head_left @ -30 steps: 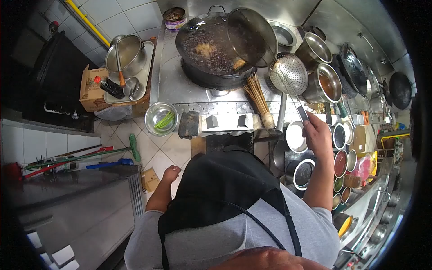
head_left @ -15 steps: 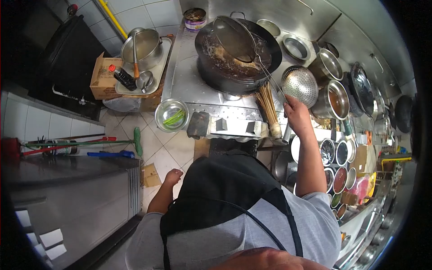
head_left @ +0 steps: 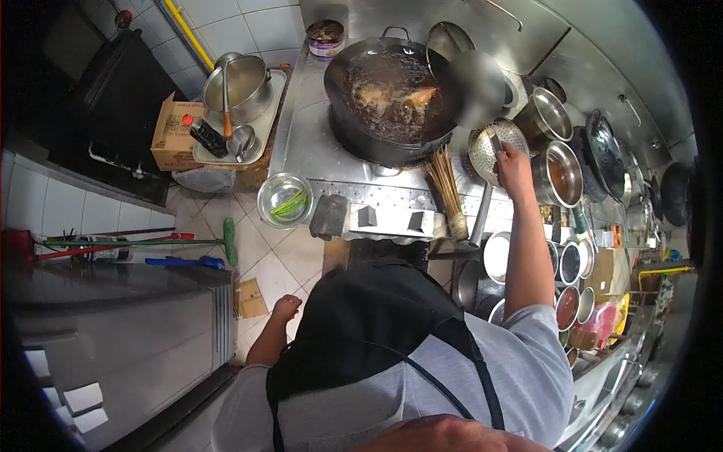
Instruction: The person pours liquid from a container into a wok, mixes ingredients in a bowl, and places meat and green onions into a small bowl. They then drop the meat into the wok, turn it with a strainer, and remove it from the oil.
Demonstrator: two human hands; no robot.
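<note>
My right hand [head_left: 514, 172] grips the handle of a wire-mesh strainer [head_left: 450, 39], held over the right rim of a black wok [head_left: 350, 128]. A blurred patch covers part of the strainer. Dark, bubbling liquid fills the wok, and golden-brown food pieces [head_left: 420, 97] float in it. Below my right hand lies a perforated metal ladle [head_left: 482, 154], its handle pointing toward me. My left hand [head_left: 287, 307] hangs low beside my apron, fingers curled, with nothing visible in it.
A bamboo brush [head_left: 446, 192] leans at the stove's front. Left of it sits a metal bowl [head_left: 263, 197] with green stalks. Pots [head_left: 553, 113] crowd the right side. Further left, a tray [head_left: 263, 143] carries a pot and a bottle.
My right hand has moved right and slightly up, swinging the strainer from above the wok's middle to its right side. The food in the wok is now uncovered.
</note>
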